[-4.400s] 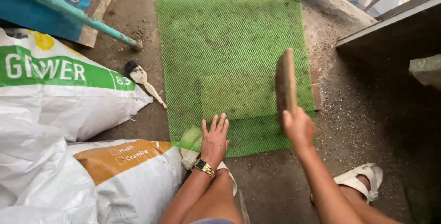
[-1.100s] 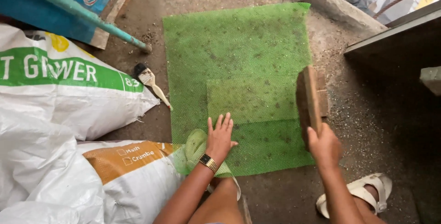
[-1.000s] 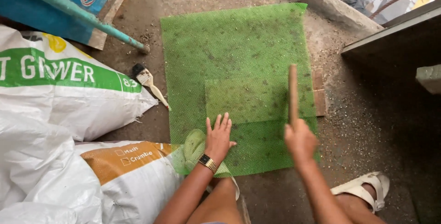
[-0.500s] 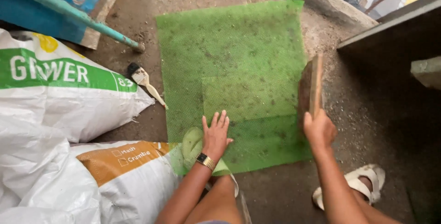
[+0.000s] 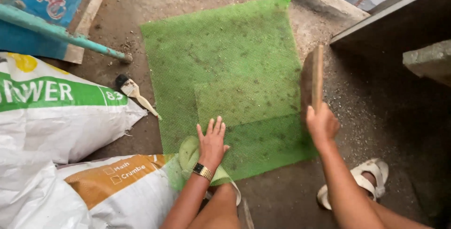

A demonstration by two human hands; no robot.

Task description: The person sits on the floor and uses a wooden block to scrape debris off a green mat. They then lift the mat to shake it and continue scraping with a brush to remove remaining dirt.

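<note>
- Gripping: your right hand (image 5: 321, 124) is closed around the lower end of a flat brown wooden board (image 5: 313, 77), held on edge with its long axis running away from you, above the right border of the mesh.
- Pressing: your left hand (image 5: 212, 142) lies flat, fingers spread, palm down on the near edge of the green plastic mesh sheet (image 5: 225, 64); it holds nothing, only pins the sheet.
- Green plastic mesh sheet: spread on the dusty concrete floor (image 5: 366, 111), long axis away from you, speckled with dark grit. A smaller doubled patch shows near its middle, just beyond your left fingertips.
- Key relation: the mesh lies to the left of and below the board; your right hand is nearer the sheet's right border, your left nearer its near left corner.
- Gold wristwatch (image 5: 203, 171): on your left wrist.
- Small paintbrush with pale handle (image 5: 134, 93): on the floor, just left of the mesh, apart from it.
- White woven sacks with green and orange bands (image 5: 66, 130): stacked at left, near corner of the mesh tucked beside them.
- Turquoise metal pipe (image 5: 61, 34): angled across upper left, its end resting on the floor.
- White sandal (image 5: 361, 186): on your foot, lower right.
- Hard to make out: whether the board touches the mesh; the pale green object under your left wrist.
</note>
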